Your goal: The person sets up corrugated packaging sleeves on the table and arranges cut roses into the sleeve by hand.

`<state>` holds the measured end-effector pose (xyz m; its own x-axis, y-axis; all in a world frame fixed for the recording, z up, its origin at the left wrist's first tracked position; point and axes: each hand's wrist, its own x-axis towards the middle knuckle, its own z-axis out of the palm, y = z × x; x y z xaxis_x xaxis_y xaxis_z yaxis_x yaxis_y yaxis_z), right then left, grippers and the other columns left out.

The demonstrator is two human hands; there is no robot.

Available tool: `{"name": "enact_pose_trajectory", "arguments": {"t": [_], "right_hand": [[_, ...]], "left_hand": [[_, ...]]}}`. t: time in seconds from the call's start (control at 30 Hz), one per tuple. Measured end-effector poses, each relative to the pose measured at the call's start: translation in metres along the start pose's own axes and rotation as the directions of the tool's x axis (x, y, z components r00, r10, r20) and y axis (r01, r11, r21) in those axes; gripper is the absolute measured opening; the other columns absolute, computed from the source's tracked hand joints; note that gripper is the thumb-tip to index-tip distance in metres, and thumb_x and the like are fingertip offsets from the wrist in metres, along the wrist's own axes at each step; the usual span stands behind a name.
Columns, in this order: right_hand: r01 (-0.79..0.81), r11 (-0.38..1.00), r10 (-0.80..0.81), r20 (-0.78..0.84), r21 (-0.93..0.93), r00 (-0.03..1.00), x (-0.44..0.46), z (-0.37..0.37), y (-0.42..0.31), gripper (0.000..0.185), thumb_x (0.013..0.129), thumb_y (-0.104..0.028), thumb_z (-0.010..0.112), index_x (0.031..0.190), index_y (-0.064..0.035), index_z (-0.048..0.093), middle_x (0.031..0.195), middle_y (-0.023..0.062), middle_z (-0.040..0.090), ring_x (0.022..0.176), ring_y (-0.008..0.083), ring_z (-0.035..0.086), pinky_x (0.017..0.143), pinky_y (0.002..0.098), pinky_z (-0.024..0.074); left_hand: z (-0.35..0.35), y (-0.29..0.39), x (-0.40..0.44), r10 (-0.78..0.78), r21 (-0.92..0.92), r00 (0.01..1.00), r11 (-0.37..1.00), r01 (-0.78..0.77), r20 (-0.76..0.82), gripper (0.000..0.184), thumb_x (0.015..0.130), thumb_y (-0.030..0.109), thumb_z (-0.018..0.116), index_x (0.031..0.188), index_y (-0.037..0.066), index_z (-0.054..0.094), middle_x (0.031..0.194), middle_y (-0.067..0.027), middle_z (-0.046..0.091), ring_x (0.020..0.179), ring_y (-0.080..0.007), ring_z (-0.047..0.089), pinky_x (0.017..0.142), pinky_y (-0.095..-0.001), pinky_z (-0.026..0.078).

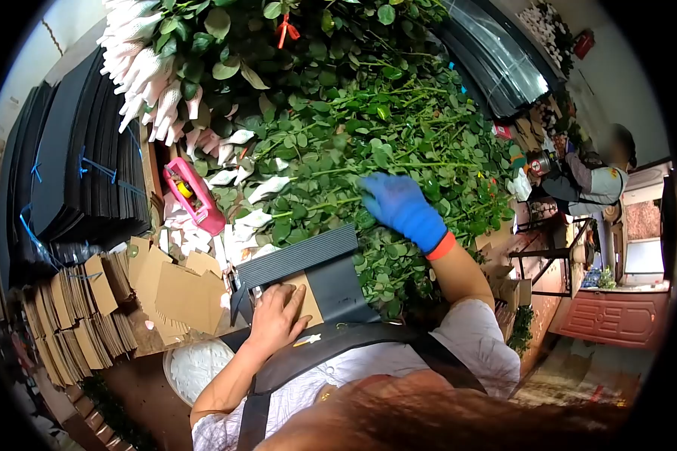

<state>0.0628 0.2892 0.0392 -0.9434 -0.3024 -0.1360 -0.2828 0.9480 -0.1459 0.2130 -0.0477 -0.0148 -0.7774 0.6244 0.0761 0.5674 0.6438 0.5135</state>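
My left hand, bare, lies flat with its fingers out on a tan cardboard piece. That piece rests on a black sheet, whose corrugated flap stands folded up beyond my fingers. My right hand wears a blue glove with an orange cuff and reaches over the heap of leafy roses. Its fingers are closed around a rose stem that runs left to a bloom in white netting; leaves partly cover the fingertips.
A pink tape dispenser stands left of the roses. Loose cardboard pieces and bundled cardboard lie at left, below stacked black sheets. A white bucket is below the table edge. Another person sits at far right.
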Motion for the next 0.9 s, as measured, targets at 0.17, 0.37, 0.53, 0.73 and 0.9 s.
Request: {"name": "enact_pose_trajectory", "arguments": {"t": [0.17,0.37,0.53,0.73,0.9], "right_hand": [[-0.015,1.0,0.013,-0.385,-0.003,0.923,0.054,0.0,0.001,0.031,0.091,-0.027,0.062,0.121,-0.0169,0.062,0.108,0.009,0.07,0.098,0.0299,0.069,0.086,0.0445,0.0531],[-0.117,0.989,0.129,0.134,-0.091,0.983,0.09,0.045,0.025,0.025,0.088,-0.021,0.063,0.111,-0.0126,0.064,0.117,0.0105,0.065,0.107,0.0319,0.063,0.092,0.0453,0.0504],[0.071,0.997,-0.055,-0.585,0.004,0.809,0.035,0.001,0.009,0.023,0.083,-0.011,0.064,0.106,-0.0117,0.062,0.101,0.0104,0.067,0.093,0.0341,0.064,0.086,0.0464,0.0511],[0.179,0.983,-0.122,-0.624,0.03,0.772,0.01,0.003,0.041,0.021,0.081,-0.01,0.061,0.101,-0.0131,0.064,0.094,0.0135,0.066,0.087,0.0377,0.063,0.08,0.0475,0.0513],[0.139,0.989,-0.125,0.231,-0.047,0.965,0.009,0.076,0.054,0.022,0.086,-0.021,0.064,0.106,-0.0137,0.069,0.102,0.013,0.071,0.094,0.0348,0.068,0.084,0.0455,0.0552]], "left_hand": [[-0.002,0.002,0.0,0.02,-0.01,1.0,1.0,-0.02,-0.022,0.059,0.081,0.026,0.079,0.133,0.003,0.061,0.124,-0.0171,0.053,0.118,-0.0393,0.052,0.101,-0.0466,0.046],[-0.008,0.007,-0.003,0.038,-0.048,0.998,0.998,-0.041,-0.059,0.045,0.08,0.015,0.078,0.121,0.0,0.067,0.126,-0.0168,0.06,0.122,-0.0377,0.055,0.102,-0.0448,0.049],[-0.008,0.007,-0.005,0.055,-0.039,0.995,0.998,-0.059,-0.089,0.04,0.08,0.012,0.077,0.116,0.0,0.068,0.129,-0.0179,0.061,0.124,-0.0388,0.055,0.103,-0.0452,0.049],[0.001,0.003,-0.012,0.036,-0.032,0.996,0.999,-0.039,-0.076,0.04,0.083,0.012,0.075,0.12,0.001,0.067,0.135,-0.0167,0.06,0.128,-0.0374,0.054,0.105,-0.0436,0.048],[0.002,0.002,-0.014,0.03,-0.046,0.997,0.998,-0.033,-0.076,0.039,0.083,0.012,0.075,0.12,0.002,0.068,0.134,-0.0158,0.061,0.127,-0.037,0.055,0.104,-0.0428,0.049]]}}
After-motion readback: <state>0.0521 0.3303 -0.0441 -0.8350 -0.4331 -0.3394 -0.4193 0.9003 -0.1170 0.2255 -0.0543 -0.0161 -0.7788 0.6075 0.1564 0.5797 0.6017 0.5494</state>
